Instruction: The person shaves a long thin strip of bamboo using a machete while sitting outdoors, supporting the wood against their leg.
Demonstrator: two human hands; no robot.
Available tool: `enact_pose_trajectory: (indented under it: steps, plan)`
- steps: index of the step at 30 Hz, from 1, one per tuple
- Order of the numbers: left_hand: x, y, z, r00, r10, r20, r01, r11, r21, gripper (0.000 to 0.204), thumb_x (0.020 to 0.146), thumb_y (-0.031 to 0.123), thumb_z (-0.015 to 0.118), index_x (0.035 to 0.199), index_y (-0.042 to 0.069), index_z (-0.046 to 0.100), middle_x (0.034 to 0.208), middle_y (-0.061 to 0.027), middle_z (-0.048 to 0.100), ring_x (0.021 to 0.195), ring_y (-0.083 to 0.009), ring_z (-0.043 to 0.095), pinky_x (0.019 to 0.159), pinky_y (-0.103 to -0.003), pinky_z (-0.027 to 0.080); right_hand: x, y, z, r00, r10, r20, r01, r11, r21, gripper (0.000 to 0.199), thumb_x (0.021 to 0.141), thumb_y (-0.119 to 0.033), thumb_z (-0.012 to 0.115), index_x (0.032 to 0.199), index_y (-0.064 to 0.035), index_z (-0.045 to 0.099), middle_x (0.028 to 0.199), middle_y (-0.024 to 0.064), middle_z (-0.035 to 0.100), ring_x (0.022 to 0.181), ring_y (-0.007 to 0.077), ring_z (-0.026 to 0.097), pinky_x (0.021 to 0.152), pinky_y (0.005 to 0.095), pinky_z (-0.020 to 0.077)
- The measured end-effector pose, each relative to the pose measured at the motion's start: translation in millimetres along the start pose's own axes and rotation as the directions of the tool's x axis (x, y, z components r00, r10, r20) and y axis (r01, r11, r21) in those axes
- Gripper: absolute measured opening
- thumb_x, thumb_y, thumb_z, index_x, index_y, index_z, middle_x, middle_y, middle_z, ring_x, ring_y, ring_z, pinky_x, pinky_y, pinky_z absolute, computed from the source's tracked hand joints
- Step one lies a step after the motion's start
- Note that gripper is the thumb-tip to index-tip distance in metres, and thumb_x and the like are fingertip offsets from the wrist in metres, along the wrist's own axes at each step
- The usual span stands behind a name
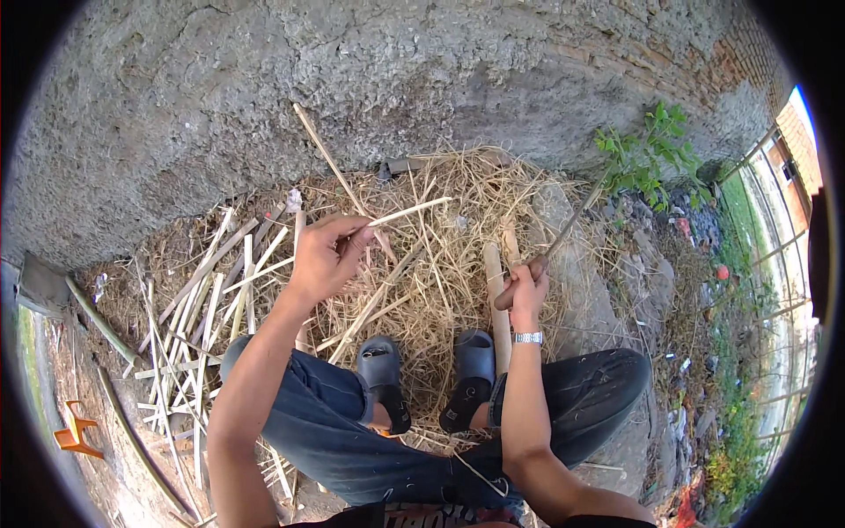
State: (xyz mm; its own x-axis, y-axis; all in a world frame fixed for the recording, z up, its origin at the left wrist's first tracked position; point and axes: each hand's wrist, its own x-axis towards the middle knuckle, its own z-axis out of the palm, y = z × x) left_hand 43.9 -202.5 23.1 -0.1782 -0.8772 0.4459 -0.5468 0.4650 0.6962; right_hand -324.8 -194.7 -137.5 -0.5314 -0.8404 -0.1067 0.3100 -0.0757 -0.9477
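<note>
My left hand is closed in a pinch on a thin, pale strip of split wood or bamboo, whose end points right. My right hand grips the brown handle of a long-bladed knife; the narrow blade slants up and to the right, away from the strip. Behind the left hand, a longer pale stick slants up toward the wall. A thick pole lies just left of the right hand. Fine shavings cover the ground between and beyond my feet.
A rough grey wall rises ahead. Many split strips lie crisscrossed at left, with an orange plastic stool farther out. A flat stone slab is at right, near a leafy plant and scattered litter.
</note>
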Motion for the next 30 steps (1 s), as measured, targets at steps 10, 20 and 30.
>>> enact_pose_trajectory:
  steps: [10,20,30]
  plan:
    - [-0.4,17.5,18.8,0.998,0.029,0.061,-0.029,0.999,0.014,0.014,0.097,0.01,0.078,0.106,-0.001,0.079,0.079,-0.0098,0.072,0.066,-0.0143,0.063,0.059,-0.031,0.049,-88.0,-80.9,65.0,0.931,-0.053,0.362,0.146,0.961,-0.234,0.022,0.095,-0.013,0.082,0.106,-0.0011,0.068,0.07,-0.0061,0.057,0.055,0.0051,0.052,0.048,0.0236,0.0413]
    - [-9.3,22.4,33.7,0.933,0.218,0.287,-0.224,0.975,-0.012,0.019,0.091,0.007,0.081,0.11,0.004,0.081,0.082,-0.013,0.073,0.072,-0.0281,0.068,0.066,-0.041,0.053,-109.8,-100.1,83.5,0.924,-0.265,0.275,0.211,0.955,0.21,0.042,0.094,0.0,0.08,0.087,-0.0098,0.04,0.088,0.0095,0.07,0.052,0.0077,0.053,0.048,0.0247,0.0469]
    - [-2.4,6.8,-16.0,0.905,0.032,0.423,-0.054,0.998,0.04,0.021,0.097,0.022,0.078,0.095,0.001,0.078,0.076,-0.0165,0.07,0.065,-0.0327,0.064,0.063,-0.043,0.049,-54.4,-136.9,14.9,0.986,-0.159,0.052,0.148,0.974,0.172,0.032,0.092,0.002,0.08,0.099,-0.0103,0.051,0.083,0.0011,0.06,0.05,0.0085,0.05,0.05,0.0282,0.0463]
